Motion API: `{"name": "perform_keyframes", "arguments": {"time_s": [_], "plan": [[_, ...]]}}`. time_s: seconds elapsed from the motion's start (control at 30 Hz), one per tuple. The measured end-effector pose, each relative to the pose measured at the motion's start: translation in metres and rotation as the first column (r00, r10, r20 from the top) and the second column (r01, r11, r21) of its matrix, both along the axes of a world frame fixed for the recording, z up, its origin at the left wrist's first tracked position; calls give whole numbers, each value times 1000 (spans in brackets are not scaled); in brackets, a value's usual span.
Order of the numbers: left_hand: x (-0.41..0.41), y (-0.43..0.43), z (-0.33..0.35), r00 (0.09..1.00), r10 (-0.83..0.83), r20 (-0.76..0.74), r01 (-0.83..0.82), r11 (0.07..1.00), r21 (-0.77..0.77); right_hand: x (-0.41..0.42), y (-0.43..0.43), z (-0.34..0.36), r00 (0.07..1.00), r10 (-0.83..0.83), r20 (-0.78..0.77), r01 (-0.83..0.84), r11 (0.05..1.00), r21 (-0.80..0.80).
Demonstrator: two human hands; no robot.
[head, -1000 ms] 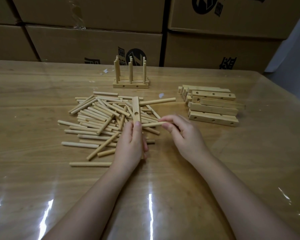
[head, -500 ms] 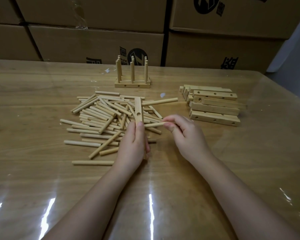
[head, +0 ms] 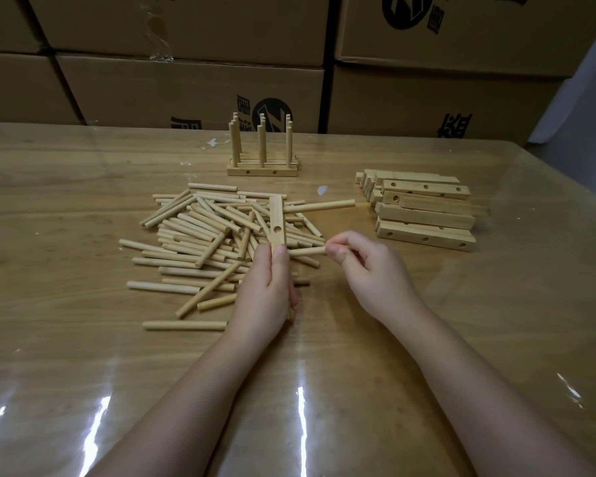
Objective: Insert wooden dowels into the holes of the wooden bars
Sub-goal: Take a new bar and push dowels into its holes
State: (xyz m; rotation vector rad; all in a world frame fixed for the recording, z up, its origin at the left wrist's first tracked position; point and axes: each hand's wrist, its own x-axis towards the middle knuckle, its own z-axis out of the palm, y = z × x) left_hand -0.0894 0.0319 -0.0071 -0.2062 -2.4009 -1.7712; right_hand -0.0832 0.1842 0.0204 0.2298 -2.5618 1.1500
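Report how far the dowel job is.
Done: a few bars with upright dowels stand at the back. In hand: the left hand grips a bar, its visible hole empty; the right hand pinches a dowel beside it. Left: the stack of bars and the dowel pile.

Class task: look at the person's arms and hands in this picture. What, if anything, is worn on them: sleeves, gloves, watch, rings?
Nothing worn shows. The left hand and right hand are bare, with no gloves or rings visible. Both forearms are uncovered down to the picture's lower edge: no sleeves, watch or bracelet. The nails in view look short and plain.
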Motion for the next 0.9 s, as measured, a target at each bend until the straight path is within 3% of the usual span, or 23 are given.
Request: {"name": "perform_keyframes", "arguments": {"time_s": [0.23,0.5,0.6,0.73,0.83,0.9], "plan": [[-1,0,4,998,-11,60,7,998,57,0,-10,0,979,34,-203,-37,999,-12],[-1,-1,7,993,-40,112,21,986,167,-3,-11,-19,978,-36,-203,-27,953,-302],[-1,-3,8,988,-61,143,24,969,248,-5,-13,-22,976,-81,-203,14,949,-314],[-3,-5,8,978,-59,200,-9,947,322,-3,-17,-21,964,-24,-265,-81,921,-380],[-4,-7,8,975,-43,217,-46,921,387,-4,-15,-21,980,-24,-196,-41,947,-320],[-5,-6,9,977,-45,209,-45,913,405,-6,-14,-21,991,-11,-135,-8,990,-139]]}}
